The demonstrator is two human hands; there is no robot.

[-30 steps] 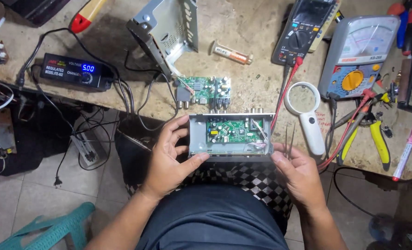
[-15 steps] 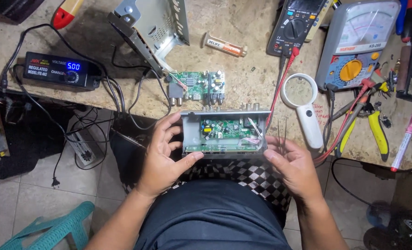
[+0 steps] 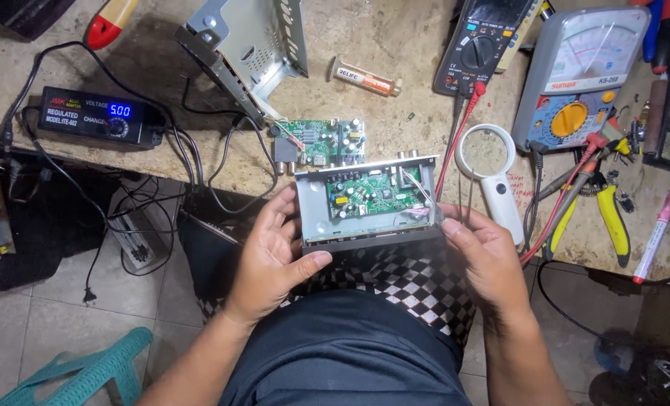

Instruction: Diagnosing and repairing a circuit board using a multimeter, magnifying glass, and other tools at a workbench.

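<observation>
I hold an opened grey metal box (image 3: 314, 218) with a green circuit board (image 3: 371, 194) inside, just off the workbench's near edge, above my lap. My left hand (image 3: 274, 256) grips its left end, thumb along the front wall. My right hand (image 3: 481, 256) grips its right end, near thin white and pink wires. A second, bare green circuit board (image 3: 327, 143) lies on the bench right behind the box. A magnifying glass (image 3: 489, 169) with a white handle lies to the right of it.
On the bench: a black adjustable power supply (image 3: 98, 116) with a blue display at left, a grey metal chassis (image 3: 248, 45), a small tube (image 3: 365, 77), a digital multimeter (image 3: 481, 45), an analog meter (image 3: 579, 83), yellow-handled pliers (image 3: 613, 218), a pink marker (image 3: 654, 234). A teal stool (image 3: 86, 372) stands below left.
The box has come slightly nearer to me and tilted a little. Both hands keep their grip on its ends; the view has shifted down and left.
</observation>
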